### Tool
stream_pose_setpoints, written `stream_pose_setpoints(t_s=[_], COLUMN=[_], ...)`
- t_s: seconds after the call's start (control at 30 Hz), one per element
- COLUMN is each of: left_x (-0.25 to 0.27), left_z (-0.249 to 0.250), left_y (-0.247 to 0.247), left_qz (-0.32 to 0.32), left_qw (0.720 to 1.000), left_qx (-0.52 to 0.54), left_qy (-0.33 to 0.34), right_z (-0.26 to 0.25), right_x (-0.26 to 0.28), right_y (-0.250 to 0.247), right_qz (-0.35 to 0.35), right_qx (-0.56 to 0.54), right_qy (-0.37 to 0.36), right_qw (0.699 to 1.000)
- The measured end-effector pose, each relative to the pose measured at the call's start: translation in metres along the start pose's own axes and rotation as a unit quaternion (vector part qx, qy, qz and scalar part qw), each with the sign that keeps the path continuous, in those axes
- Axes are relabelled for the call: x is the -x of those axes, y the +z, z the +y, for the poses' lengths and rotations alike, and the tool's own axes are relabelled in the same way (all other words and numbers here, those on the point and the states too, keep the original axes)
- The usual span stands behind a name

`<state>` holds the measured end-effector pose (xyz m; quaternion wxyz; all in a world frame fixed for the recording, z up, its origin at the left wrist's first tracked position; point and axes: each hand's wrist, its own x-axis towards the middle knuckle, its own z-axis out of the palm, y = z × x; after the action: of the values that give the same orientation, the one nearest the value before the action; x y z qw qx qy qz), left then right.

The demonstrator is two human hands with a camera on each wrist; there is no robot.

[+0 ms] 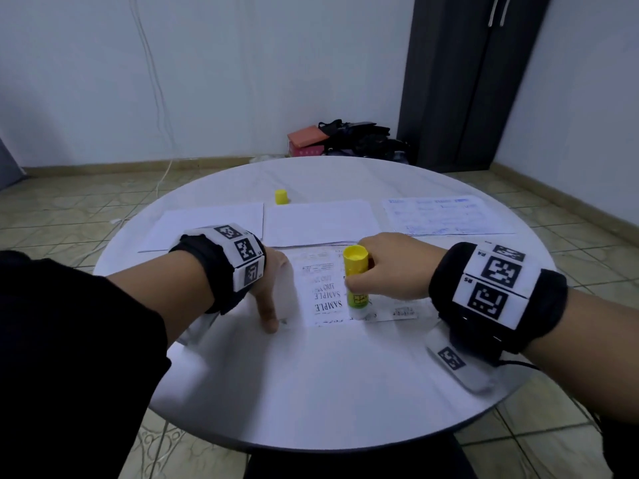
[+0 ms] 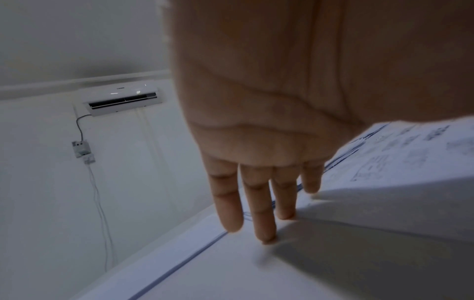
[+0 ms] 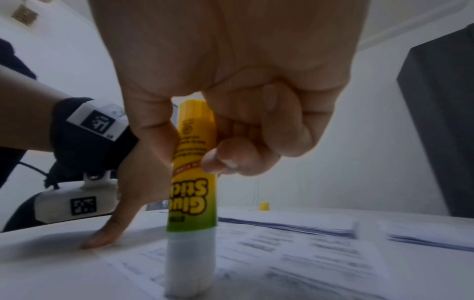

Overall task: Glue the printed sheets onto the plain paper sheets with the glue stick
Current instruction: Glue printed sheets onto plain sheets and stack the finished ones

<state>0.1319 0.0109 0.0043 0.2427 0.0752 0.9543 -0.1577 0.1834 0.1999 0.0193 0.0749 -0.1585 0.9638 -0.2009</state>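
My right hand [image 1: 383,267] grips the yellow glue stick [image 1: 356,278] upside down, its white tip pressed on the printed sheet [image 1: 321,288] lying in front of me. In the right wrist view the glue stick [image 3: 192,182] stands upright on the printed sheet [image 3: 295,257], thumb and curled fingers [image 3: 231,158] around it. My left hand [image 1: 273,288] lies flat with straight fingers [image 2: 259,203] pressing the sheet's left side. Two plain paper sheets [image 1: 318,223] lie just beyond. The yellow cap [image 1: 281,197] stands behind them.
Another printed sheet [image 1: 446,216] lies at the far right of the round white table [image 1: 311,392]. A dark cabinet [image 1: 470,81] and a pile of bags [image 1: 359,138] stand against the wall behind the table.
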Motion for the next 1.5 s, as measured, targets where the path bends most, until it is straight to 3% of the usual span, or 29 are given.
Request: stream_pose_setpoints(t_s=[0.33, 0.53, 0.7, 1.3, 1.5], left_x=[-0.002, -0.005, -0.006, -0.007, -0.008], left_z=[0.014, 0.015, 0.012, 0.013, 0.008], left_y=[-0.009, -0.009, -0.008, -0.005, -0.002], left_qz=[-0.043, -0.042, -0.037, -0.035, -0.015], left_qw=[0.997, 0.996, 0.997, 0.997, 0.998], left_qx=[-0.07, -0.078, -0.067, -0.062, -0.051], left_qy=[0.008, 0.007, 0.004, 0.008, 0.017], right_z=[0.05, 0.056, 0.054, 0.048, 0.06], right_x=[0.021, -0.019, -0.051, 0.026, 0.026], right_y=[-0.029, -0.038, -0.037, -0.036, -0.044], right_qz=[0.005, 0.115, 0.094, -0.031, 0.031], right_qx=[0.004, -0.087, -0.053, -0.02, -0.053], right_qy=[0.082, 0.138, 0.185, 0.123, 0.141], right_qw=[0.997, 0.98, 0.977, 0.992, 0.988])
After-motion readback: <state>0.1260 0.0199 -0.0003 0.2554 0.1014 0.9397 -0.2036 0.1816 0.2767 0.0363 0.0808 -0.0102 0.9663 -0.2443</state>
